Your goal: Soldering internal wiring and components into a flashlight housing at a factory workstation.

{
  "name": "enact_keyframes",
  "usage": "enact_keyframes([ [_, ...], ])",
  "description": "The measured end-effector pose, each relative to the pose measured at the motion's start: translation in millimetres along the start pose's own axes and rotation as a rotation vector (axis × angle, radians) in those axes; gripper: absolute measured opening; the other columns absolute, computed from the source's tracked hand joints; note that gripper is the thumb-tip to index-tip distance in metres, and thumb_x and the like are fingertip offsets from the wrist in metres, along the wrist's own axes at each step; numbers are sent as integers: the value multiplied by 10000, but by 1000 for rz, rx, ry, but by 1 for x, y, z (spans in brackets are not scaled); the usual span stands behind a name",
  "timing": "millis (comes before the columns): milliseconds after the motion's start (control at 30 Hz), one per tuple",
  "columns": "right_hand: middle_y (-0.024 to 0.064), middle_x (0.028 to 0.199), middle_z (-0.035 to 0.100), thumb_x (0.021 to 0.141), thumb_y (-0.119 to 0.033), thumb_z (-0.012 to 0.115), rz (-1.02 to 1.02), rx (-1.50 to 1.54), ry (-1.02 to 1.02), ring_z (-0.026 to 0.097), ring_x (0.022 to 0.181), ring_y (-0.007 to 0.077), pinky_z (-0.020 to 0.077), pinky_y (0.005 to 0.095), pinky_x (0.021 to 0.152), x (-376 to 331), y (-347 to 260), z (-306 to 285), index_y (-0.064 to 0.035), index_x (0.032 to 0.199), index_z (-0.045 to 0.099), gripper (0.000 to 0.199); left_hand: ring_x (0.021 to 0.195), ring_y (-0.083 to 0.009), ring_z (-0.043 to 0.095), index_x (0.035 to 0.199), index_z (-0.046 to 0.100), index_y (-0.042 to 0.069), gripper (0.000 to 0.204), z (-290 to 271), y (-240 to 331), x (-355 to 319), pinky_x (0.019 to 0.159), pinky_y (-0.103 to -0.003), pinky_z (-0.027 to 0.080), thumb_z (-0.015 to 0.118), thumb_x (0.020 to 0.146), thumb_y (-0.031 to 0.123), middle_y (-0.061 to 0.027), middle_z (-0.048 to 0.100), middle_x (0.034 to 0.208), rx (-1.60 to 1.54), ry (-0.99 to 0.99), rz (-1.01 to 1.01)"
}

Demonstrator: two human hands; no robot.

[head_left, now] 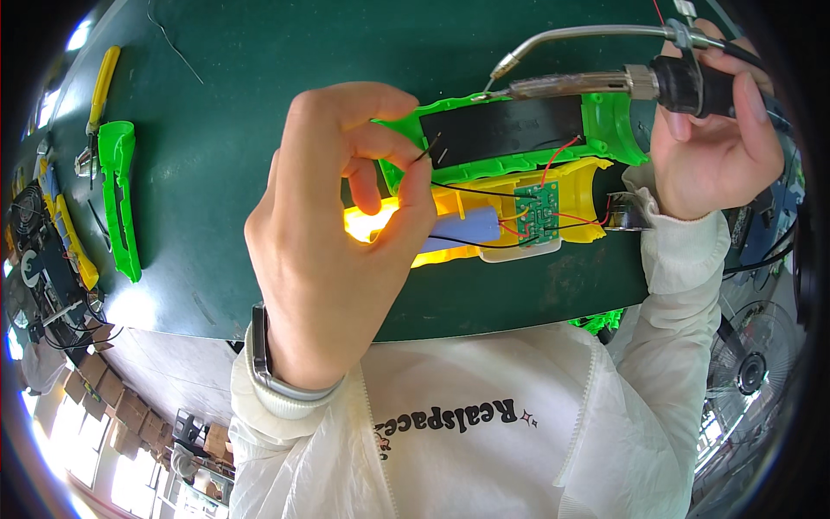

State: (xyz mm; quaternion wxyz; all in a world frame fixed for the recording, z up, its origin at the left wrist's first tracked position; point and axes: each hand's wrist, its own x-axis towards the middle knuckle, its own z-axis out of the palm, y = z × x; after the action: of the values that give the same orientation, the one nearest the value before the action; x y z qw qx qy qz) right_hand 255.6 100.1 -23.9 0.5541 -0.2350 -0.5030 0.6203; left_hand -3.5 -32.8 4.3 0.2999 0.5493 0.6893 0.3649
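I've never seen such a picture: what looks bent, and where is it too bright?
Head view: the near edge of the green table bows, and the corners go black; head view: the yellow case has a washed-out patch beside the left hand, lamp or glare, I can't tell; head view: the windows, lower left, are blown out.

Upper right: soldering iron, near-horizontal. Upper centre: open green shell, black-panelled. Centre: open yellow shell, wired inside.

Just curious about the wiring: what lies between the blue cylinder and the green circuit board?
In the head view, thin red, yellow and black wires cross the gap between blue cylinder and circuit board, with the yellow shell beneath.
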Motion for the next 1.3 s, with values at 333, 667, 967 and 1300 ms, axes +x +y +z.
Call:
enact_keyframes([
  [333, 283, 1116, 566, 825, -208, 484, -103, -175, 274, 583, 813, 290, 457, 302, 536, -2, -9, 21, 90, 928, 578, 329, 601, -73, 485, 923, 641, 6, 176, 7, -5, -10, 587, -189, 389, 679, 782, -93, -45, 666, 880, -3, 146, 107],
  [667, 317, 1142, 554, 862, -210, 455, -105, -477, 287, 564, 718, 248, 466, 275, 553, -2, -6, 12, 137, 1000, 544, 383, 578, -90, 473, 899, 663, 28, 212, -4, -2, -10, 530, -214, 364, 668, 738, -110, -41, 649, 812, 309, 55, 230],
  [967, 338, 1092, 568, 919, -101, 439, -147, -679, -151, 611, 741, 256, 527, 278, 594, -7, -3, -18, 166, 1025, 526, 300, 570, -85, 452, 878, 669, 44, 173, 0, 2, -5, 525, -218, 347, 683, 746, -66, -22, 625, 754, 363, 53, 188],
  [1300, 298, 1059, 618, 896, 33, 492, -502, -968, -205, 651, 928, 335, 578, 426, 813, 2, -3, -22, 101, 1145, 531, 262, 625, -108, 533, 838, 688, 35, 136, -1, -3, -6, 520, -230, 372, 707, 742, -60, -32, 638, 765, 438, 71, 282],
])
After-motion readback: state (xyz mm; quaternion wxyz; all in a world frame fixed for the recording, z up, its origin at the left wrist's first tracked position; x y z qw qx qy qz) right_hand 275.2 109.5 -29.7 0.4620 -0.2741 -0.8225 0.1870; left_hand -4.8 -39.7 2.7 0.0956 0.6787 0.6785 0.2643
